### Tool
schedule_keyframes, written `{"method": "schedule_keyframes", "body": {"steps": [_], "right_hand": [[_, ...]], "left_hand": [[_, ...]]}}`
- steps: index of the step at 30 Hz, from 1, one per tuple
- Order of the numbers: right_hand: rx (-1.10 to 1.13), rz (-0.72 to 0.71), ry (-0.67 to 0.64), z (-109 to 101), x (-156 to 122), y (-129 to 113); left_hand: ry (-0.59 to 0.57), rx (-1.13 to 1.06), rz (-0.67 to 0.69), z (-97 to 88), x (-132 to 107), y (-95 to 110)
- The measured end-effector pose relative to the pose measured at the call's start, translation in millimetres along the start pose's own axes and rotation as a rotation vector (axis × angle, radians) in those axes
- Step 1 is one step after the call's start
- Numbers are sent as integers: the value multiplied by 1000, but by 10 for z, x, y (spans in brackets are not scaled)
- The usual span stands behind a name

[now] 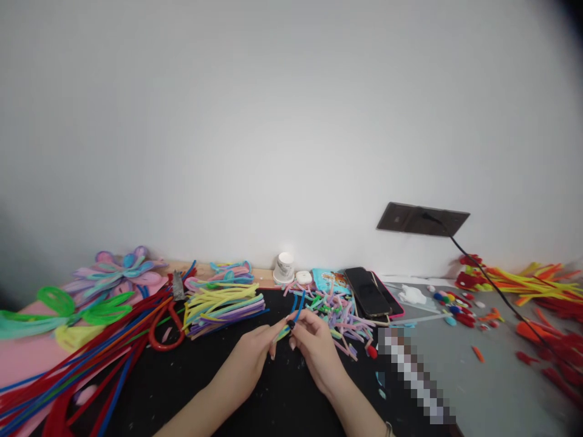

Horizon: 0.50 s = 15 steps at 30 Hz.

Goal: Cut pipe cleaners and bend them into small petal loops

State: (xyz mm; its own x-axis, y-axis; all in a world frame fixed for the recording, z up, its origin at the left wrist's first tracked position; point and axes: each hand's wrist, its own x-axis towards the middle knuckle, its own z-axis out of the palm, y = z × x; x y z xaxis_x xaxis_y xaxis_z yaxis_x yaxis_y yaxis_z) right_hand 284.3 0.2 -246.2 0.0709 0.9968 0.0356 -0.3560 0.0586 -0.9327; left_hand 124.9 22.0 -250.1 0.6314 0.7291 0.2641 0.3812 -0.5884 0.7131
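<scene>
Over a flat black work surface (282,403), the right hand (314,346) pinches a slim, fuzzy bright-blue stem (299,308), which slants upward between the two hands. The left hand (255,347) meets it with fingers drawn narrow; whether they grip anything is unclear. Just behind lie a bundle of straight, plush yellow-and-lilac stems (225,306) and a tangled heap of short, fluffy pastel cuttings (341,315), beside a smooth, glossy black phone (370,292).
</scene>
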Motion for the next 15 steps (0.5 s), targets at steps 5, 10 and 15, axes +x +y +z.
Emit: {"method": "schedule_keyframes", "body": {"steps": [5, 10, 15], "right_hand": [[126, 59, -47, -27, 11, -56], [136, 107, -95, -79, 22, -76], [123, 134, -87, -81, 0, -84]], "left_hand": [[-2, -6, -16, -28, 0, 40], [-21, -5, -26, -37, -1, 67], [6, -11, -17, -34, -2, 46]]}}
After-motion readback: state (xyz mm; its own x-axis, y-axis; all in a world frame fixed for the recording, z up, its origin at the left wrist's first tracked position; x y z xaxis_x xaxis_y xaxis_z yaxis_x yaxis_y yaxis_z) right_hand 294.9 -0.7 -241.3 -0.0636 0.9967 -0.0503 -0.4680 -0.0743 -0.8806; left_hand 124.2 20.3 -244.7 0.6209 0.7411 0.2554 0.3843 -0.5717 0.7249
